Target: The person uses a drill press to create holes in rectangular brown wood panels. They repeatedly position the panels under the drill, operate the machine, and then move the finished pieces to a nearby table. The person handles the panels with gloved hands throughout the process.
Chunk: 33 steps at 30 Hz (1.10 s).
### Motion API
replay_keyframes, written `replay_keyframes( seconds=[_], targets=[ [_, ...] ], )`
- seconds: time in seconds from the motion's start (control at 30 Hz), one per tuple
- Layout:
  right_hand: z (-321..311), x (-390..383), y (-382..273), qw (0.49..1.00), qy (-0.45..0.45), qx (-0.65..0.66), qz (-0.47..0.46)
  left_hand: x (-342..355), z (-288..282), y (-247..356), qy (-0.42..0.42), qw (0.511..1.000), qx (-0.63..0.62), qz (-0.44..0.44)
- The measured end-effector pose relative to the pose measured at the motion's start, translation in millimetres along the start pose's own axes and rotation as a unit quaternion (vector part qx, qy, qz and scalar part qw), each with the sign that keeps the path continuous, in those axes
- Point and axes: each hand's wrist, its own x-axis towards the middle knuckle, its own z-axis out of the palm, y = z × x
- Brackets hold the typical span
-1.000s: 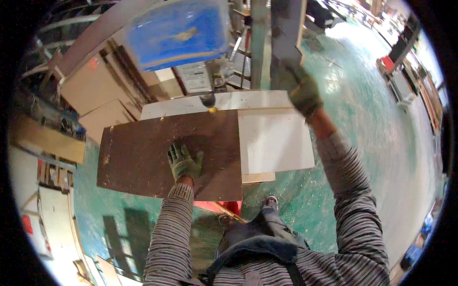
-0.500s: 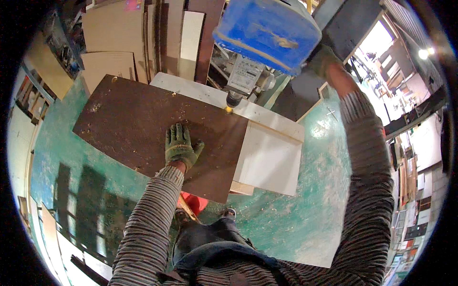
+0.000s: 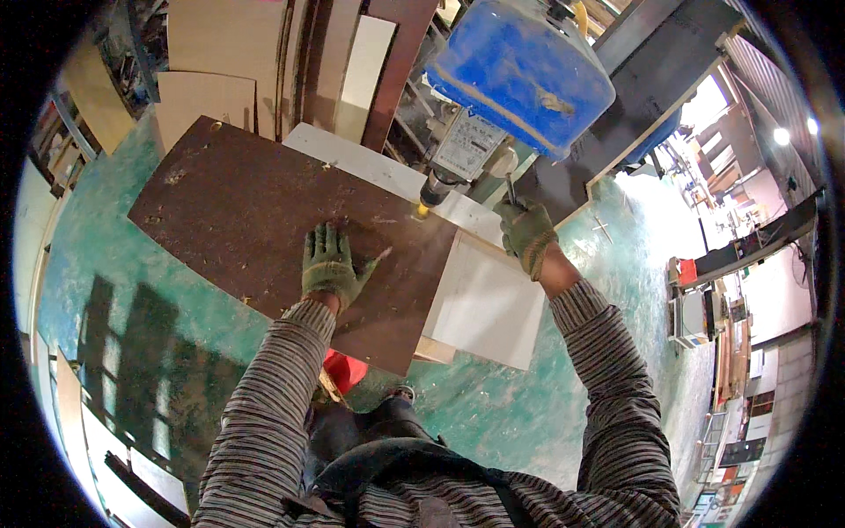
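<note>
A dark brown board [image 3: 238, 211] lies under the drill press [image 3: 519, 79], whose head has a dusty blue cover. My left hand [image 3: 329, 266], in a green work glove, rests flat on the board with fingers spread. To the right of the press my right hand [image 3: 530, 233], gloved too, is closed around the feed lever [image 3: 510, 190]. Between my hands is the drill chuck [image 3: 437, 187], holding a yellow-tipped bit [image 3: 422, 210] down at the board's far right part. Whether the bit has entered the board I cannot tell.
White panels [image 3: 493, 304] extend beneath and right of the brown board. Upright sheets and boards [image 3: 211, 40] lean behind it. Something red [image 3: 345, 371] shows under the near edge. A green, scuffed floor [image 3: 493, 405] surrounds the work.
My right hand has come down and inward from beside the blue cover to the feed lever near the chuck. My left hand stays flat on the board. The view has shifted slightly.
</note>
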Motion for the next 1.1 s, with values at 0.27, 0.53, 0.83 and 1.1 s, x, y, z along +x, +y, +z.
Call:
replay_keyframes(
  seconds=[0.27,0.53,0.83,1.1],
  targets=[
    [15.3,76.1,94.4,0.918,0.196,-0.223,-0.262,-1.8,7.6,-2.4,0.046,0.998,0.025,0.041],
    [49.4,6.1,34.7,0.891,0.285,-0.287,-0.208,-0.3,7.8,-3.0,-0.007,0.999,0.04,0.025],
    [67.0,38.3,64.5,0.9,0.315,-0.174,-0.245,-1.4,7.5,-5.3,0.022,0.999,0.014,0.029],
    [66.4,38.8,60.9,0.85,0.361,-0.319,-0.213,-3.0,-1.1,-2.4,-0.023,0.999,0.036,0.024]
  ],
)
